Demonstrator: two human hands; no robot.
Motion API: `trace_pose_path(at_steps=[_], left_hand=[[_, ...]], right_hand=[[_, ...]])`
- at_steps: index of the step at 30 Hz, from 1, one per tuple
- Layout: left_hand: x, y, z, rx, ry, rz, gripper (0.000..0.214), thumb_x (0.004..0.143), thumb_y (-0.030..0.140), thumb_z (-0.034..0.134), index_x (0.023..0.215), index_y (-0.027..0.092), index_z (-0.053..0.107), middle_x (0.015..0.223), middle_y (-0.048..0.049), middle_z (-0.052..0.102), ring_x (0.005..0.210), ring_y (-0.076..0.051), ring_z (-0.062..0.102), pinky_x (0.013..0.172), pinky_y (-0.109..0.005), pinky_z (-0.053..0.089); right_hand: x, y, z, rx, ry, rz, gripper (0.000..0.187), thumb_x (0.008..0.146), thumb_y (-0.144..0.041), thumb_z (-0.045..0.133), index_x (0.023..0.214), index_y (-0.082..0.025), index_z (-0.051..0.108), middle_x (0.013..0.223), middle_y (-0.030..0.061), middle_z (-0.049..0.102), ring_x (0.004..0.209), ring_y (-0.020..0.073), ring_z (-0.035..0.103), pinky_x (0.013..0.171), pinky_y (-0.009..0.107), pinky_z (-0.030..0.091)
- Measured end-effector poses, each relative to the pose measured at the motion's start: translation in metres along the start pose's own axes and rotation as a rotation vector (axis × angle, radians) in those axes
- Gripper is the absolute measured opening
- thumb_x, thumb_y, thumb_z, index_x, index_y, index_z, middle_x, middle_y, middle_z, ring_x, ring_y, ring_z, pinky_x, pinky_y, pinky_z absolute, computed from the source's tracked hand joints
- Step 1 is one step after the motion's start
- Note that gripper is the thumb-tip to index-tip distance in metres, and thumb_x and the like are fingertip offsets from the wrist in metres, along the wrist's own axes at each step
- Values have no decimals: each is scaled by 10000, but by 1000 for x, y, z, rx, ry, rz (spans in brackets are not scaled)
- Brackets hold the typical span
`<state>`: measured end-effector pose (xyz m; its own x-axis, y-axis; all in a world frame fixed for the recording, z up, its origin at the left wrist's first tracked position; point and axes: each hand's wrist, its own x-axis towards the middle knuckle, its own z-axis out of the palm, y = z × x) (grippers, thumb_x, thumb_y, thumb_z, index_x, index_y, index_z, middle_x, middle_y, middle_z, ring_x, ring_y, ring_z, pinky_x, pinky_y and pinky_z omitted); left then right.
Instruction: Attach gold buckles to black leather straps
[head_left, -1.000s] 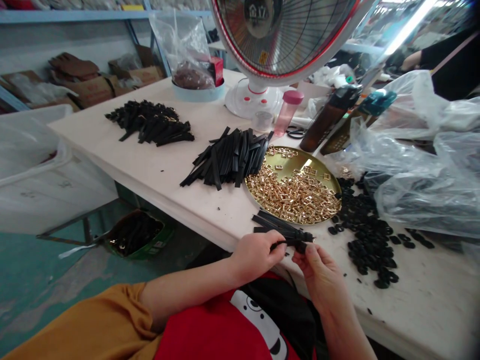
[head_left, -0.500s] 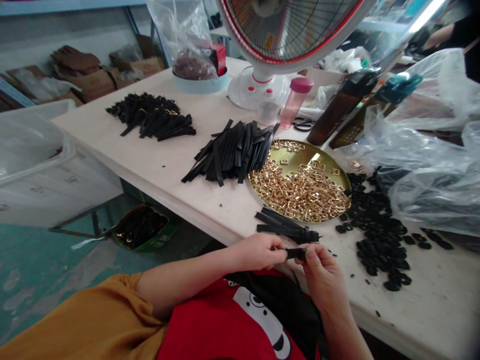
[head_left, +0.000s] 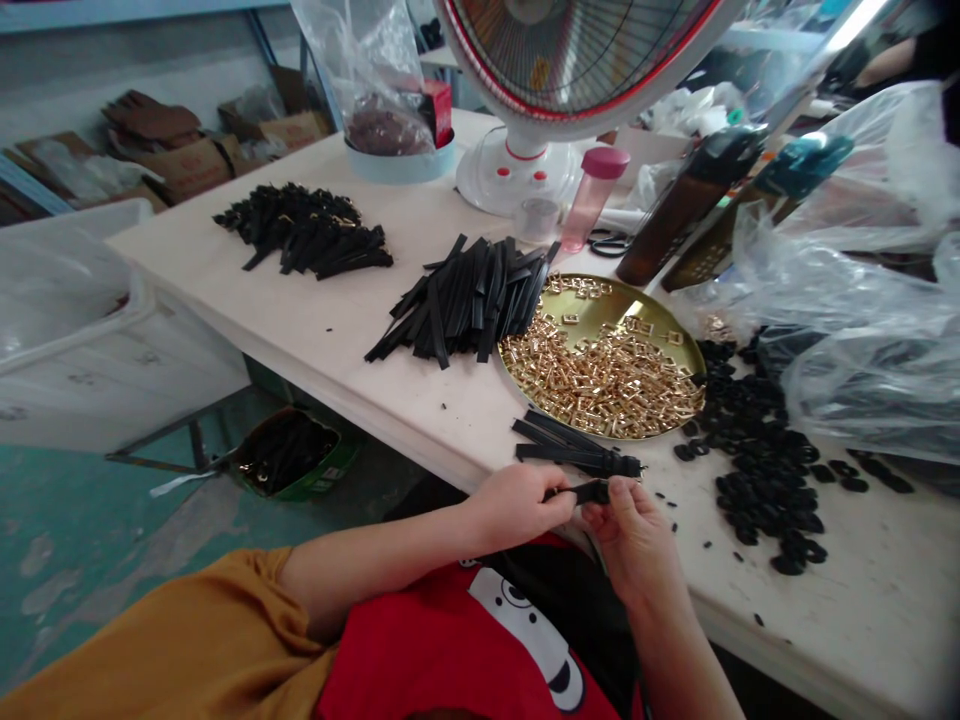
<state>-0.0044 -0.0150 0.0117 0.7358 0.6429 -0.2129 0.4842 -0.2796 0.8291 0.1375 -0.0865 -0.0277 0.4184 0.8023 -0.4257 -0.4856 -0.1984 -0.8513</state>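
Note:
Between my two hands a short black strap (head_left: 586,493) is stretched at the table's front edge. My left hand (head_left: 521,508) is closed round its left end, and my right hand (head_left: 634,535) pinches the other end between thumb and fingers. Just beyond them lie a few black straps (head_left: 566,450) with their ends gathered to the right. A round gold tray (head_left: 637,300) behind these holds a heap of small gold buckles (head_left: 600,385). Left of the tray is a pile of flat black straps (head_left: 469,300). Small black loops (head_left: 765,450) are scattered to its right.
Farther left on the table sits another black strap pile (head_left: 300,230) with gold bits. A white fan (head_left: 517,170), a pink-lidded bottle (head_left: 592,200), dark bottles (head_left: 686,200) and clear plastic bags (head_left: 862,300) line the back and right. A green bin (head_left: 330,480) stands below the table's left side.
My right hand has shifted slightly left and up, its fingers repositioned on the strap's end. My left hand keeps its grip. The view has moved a little.

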Motion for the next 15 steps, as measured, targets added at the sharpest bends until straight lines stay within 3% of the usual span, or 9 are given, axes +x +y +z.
trace_pose_path(at_steps=[4, 11, 15], left_hand=[[-1, -3, 6, 83, 86, 38, 237, 820, 286, 387, 784, 169, 590, 743, -5, 606, 683, -126, 524, 596, -205, 336], [-4, -5, 0, 60, -39, 65, 217, 813, 258, 400, 763, 175, 593, 689, 14, 590, 646, -111, 516, 569, -186, 335], [-1, -4, 5, 42, 2, 71, 235, 830, 279, 388, 781, 170, 590, 717, 5, 595, 668, -118, 526, 579, -197, 348]], right_hand=[[-6, 0, 0, -113, 41, -20, 191, 669, -377, 684, 713, -224, 577, 624, -59, 568, 565, 93, 532, 571, 214, 459], [-10, -2, -10, -510, 15, -237, 212, 720, -402, 615, 802, -207, 629, 699, 0, 604, 661, 147, 550, 653, 284, 455], [-5, -2, -8, -342, -19, -131, 225, 680, -378, 660, 841, -226, 621, 719, -8, 613, 605, 132, 555, 587, 274, 472]])
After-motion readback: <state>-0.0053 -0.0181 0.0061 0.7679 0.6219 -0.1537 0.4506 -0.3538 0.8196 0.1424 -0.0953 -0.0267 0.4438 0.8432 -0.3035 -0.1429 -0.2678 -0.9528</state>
